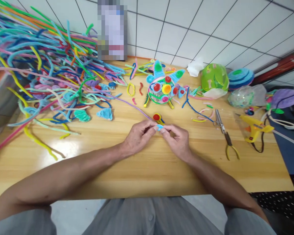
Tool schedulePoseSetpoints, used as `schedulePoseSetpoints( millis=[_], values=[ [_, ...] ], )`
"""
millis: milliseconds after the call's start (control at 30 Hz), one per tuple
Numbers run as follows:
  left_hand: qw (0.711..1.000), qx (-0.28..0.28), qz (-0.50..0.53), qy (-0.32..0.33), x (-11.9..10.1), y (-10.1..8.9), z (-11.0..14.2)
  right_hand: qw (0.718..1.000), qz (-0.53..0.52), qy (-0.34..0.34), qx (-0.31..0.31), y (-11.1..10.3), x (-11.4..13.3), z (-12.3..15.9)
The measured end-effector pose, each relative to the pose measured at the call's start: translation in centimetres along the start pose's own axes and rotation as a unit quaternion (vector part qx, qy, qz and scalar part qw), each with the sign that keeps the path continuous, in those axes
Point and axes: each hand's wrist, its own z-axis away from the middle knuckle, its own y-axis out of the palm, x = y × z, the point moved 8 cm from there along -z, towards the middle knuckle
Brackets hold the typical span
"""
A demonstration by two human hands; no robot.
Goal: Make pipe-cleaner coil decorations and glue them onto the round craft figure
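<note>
Both hands meet at the middle of the table, pinching a small light-blue fuzzy coil (159, 127) that looks made of pipe cleaner. My left hand (140, 135) grips its left side with thumb and forefinger. My right hand (176, 139) closes on its right side. Just beyond the fingertips lies a yellow-rimmed piece with a red centre (157, 117). Behind that stands a round pipe-cleaner figure (163, 89) with blue-green horns, red and yellow discs and short yellow legs. A long purple pipe cleaner (134, 106) runs from the pile toward my left hand; whether it is held I cannot tell.
A large heap of coloured pipe cleaners (51, 65) covers the left side. On the right lie scissors (220, 120), yellow-handled pliers (229, 145) and a yellow glue gun (256, 127). A green rounded object (214, 78) and blue coiled discs (240, 78) stand by the tiled wall (176, 29).
</note>
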Motion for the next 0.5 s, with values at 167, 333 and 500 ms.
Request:
schedulePoseSetpoints(
  millis=[167,333,500],
  values=[
    [1.0,0.012,0.009,-0.016,0.2,0.2,0.1,0.998,0.035,-0.051,-0.004,-0.3,0.7,0.1],
    [1.0,0.015,-0.005,0.009,-0.4,0.1,-0.1,0.994,0.056,-0.089,-0.01,-0.5,1.2,0.3],
    [0.999,0.02,-0.023,0.029,-0.9,0.1,-0.2,0.995,0.066,-0.07,0.002,-0.4,0.8,0.3]
  ],
)
